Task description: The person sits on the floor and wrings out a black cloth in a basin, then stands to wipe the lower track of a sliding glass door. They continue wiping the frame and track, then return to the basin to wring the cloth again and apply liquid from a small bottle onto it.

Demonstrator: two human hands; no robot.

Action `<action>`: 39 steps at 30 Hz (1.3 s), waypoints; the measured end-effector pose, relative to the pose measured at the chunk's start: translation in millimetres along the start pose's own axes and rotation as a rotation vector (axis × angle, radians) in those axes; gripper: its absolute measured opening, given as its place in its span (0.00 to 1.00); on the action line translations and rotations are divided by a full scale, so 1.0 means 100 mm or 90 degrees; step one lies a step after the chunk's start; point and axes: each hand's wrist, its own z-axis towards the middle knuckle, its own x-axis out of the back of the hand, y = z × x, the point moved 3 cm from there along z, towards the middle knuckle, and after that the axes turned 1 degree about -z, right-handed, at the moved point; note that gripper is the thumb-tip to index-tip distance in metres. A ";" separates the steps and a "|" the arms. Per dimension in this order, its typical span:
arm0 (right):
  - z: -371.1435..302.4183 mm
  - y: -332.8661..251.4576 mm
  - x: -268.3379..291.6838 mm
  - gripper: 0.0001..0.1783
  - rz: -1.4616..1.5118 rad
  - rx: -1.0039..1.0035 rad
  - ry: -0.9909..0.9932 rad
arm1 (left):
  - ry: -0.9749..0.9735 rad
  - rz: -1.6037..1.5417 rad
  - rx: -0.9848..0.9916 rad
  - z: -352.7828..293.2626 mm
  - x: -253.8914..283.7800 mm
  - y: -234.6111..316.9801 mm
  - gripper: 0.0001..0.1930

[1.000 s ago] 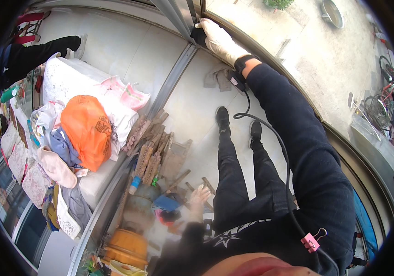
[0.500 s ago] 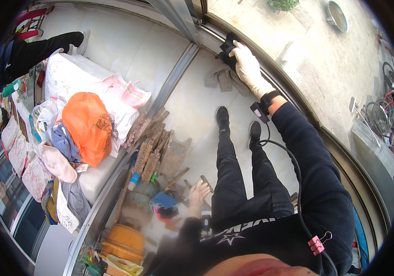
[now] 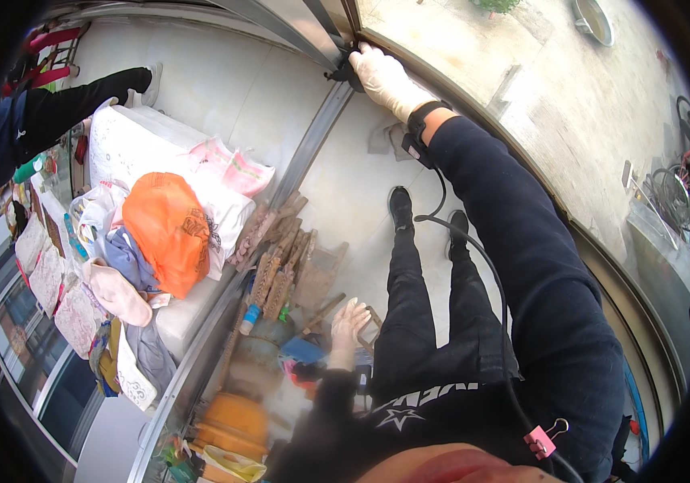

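My right hand [image 3: 391, 82], in a white glove, reaches far forward and closes around a black cloth [image 3: 348, 75]. The cloth is bunched against the corner where a metal frame [image 3: 311, 138] meets the long brown frame [image 3: 499, 143] on my right. My fingertips are partly hidden by the bunched cloth and the corner. My left hand [image 3: 349, 324], also gloved, hangs low beside my left leg with its fingers stretched out and nothing in it. Whether it touches the glass pane beside it, I cannot tell.
A grey cloth [image 3: 391, 138] lies on the floor past my feet. Left of me, past the metal frame, are worn wooden pieces [image 3: 276, 262], an orange bag [image 3: 166, 233] on a white-covered seat, and another person's leg [image 3: 87, 95]. A cable [image 3: 496, 270] runs along my right arm.
My right hand has slid forward and to the left along the brown frame with the black cloth, into the corner. My left hand has risen slightly. The view has shifted a little.
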 end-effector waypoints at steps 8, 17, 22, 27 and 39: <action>-0.74 0.25 0.53 0.05 0.029 -0.049 -0.015 | -0.015 0.098 -0.015 0.02 -0.42 0.52 0.24; -2.07 -0.69 0.99 0.18 0.378 0.086 -0.107 | -0.320 -0.168 -0.059 0.26 -2.35 1.45 0.29; -1.68 -0.49 0.76 0.29 0.639 -0.029 -0.222 | -0.138 0.127 -0.352 0.44 -2.15 1.45 0.23; -0.39 0.21 0.23 0.29 0.192 -0.153 -0.137 | -0.096 0.088 -0.224 0.62 -1.49 0.96 0.21; 0.19 0.19 -0.12 0.21 0.074 -0.081 -0.110 | 0.020 0.104 -0.149 0.14 -1.35 0.29 0.22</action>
